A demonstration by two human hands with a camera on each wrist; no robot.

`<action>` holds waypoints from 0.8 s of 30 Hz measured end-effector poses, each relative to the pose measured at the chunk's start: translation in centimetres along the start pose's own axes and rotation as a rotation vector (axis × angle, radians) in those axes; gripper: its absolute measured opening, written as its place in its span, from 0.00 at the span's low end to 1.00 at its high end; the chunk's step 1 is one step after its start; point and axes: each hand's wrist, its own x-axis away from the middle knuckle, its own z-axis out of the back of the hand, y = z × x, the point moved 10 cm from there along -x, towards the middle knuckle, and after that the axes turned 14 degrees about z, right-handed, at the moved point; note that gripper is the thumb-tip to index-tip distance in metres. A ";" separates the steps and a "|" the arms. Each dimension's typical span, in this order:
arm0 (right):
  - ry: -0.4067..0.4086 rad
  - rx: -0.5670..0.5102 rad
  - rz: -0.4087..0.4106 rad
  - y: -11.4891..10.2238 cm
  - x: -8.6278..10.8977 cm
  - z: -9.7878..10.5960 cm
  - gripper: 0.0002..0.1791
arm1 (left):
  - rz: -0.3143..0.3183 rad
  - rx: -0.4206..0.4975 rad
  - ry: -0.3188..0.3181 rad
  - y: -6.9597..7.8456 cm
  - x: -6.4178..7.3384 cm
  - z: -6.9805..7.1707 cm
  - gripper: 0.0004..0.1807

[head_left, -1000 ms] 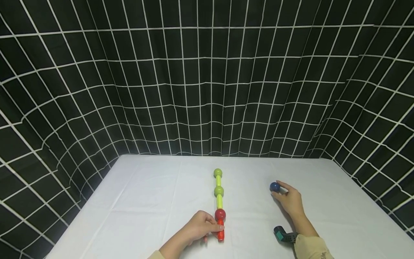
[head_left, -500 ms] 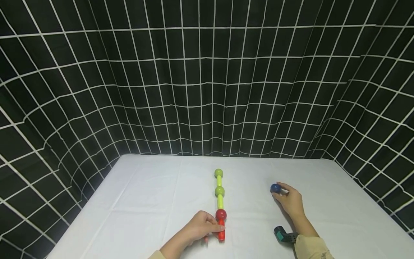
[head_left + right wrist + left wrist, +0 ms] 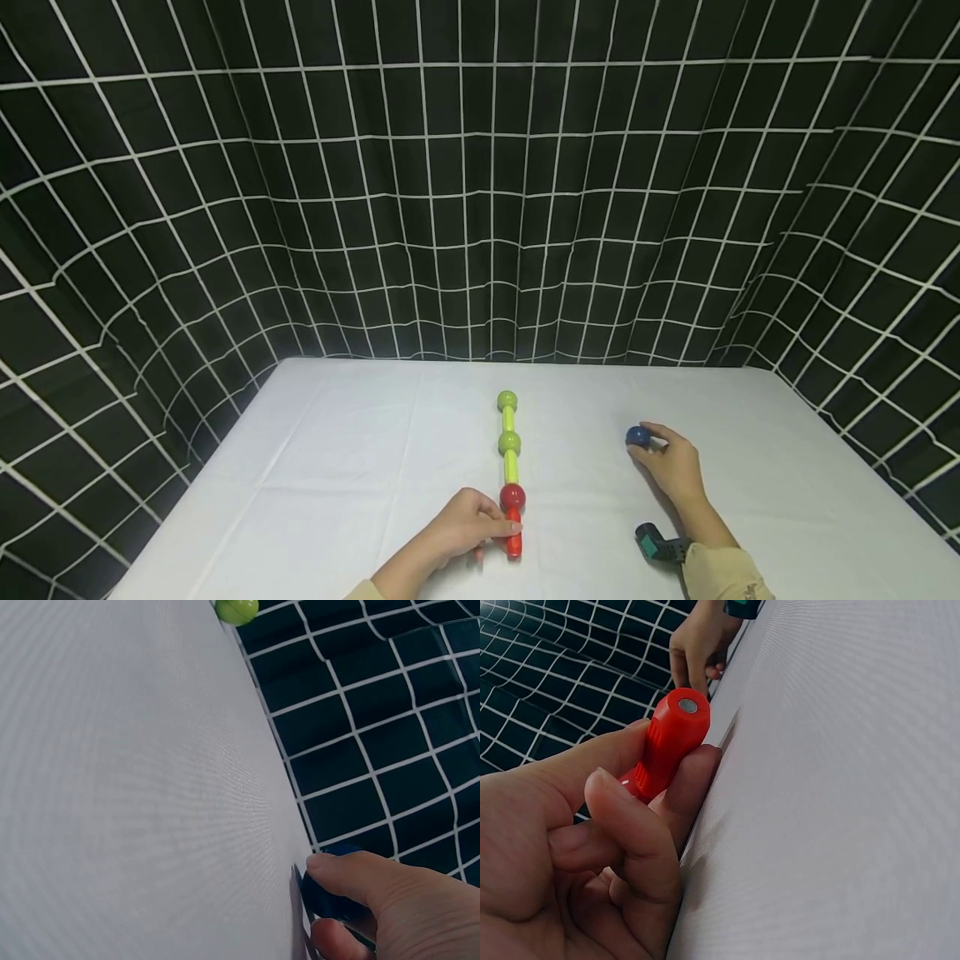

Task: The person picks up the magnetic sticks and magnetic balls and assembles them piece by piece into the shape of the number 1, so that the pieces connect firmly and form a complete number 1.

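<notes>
A line of toy pieces runs away from me on the white table: a green ball [image 3: 507,401], a yellow-green rod [image 3: 508,419], a second green ball [image 3: 509,442], another yellow-green rod [image 3: 511,467], a red ball [image 3: 512,497] and a red rod [image 3: 514,544] nearest me. My left hand [image 3: 467,527] pinches the red rod between thumb and fingers. In the left wrist view, a grey metal disc shows in the end of the red rod [image 3: 671,742]. Off to the right, my right hand [image 3: 677,472] holds a blue ball [image 3: 637,436] at the table surface, partly hidden by the thumb in the right wrist view.
A white cloth covers the table [image 3: 337,450]. Black curtain [image 3: 480,208] with a white grid stands behind it and along both sides. A dark strapped wrist device [image 3: 660,544] sits at my right wrist, beside a beige sleeve [image 3: 720,573].
</notes>
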 end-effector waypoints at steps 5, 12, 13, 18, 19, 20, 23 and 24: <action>0.003 0.000 0.004 -0.1 0.0 0.0 0.26 | 0.000 0.001 0.004 0.0 0.0 0.1 0.13; -0.007 -0.017 0.011 -0.3 0.2 -0.1 0.26 | 0.008 -0.005 -0.010 -0.2 0.0 0.1 0.14; -0.009 -0.020 0.011 -0.3 0.3 -0.1 0.26 | 0.006 -0.004 -0.011 -0.2 0.0 0.1 0.14; 0.000 -0.018 0.014 -0.4 0.3 0.0 0.25 | -0.011 0.002 -0.004 -0.1 -0.1 0.2 0.13; 0.001 -0.016 0.013 -0.4 0.3 0.0 0.25 | -0.013 0.001 -0.003 -0.1 -0.1 0.2 0.13; 0.001 -0.014 0.010 -0.4 0.3 0.0 0.25 | -0.012 0.003 -0.002 -0.1 -0.1 0.2 0.13; -0.008 -0.012 -0.004 -0.4 0.4 -0.1 0.26 | -0.004 0.006 0.001 -0.1 -0.1 0.2 0.13; -0.012 -0.012 -0.007 -0.4 0.5 -0.1 0.26 | -0.003 0.008 0.001 -0.2 0.0 0.2 0.13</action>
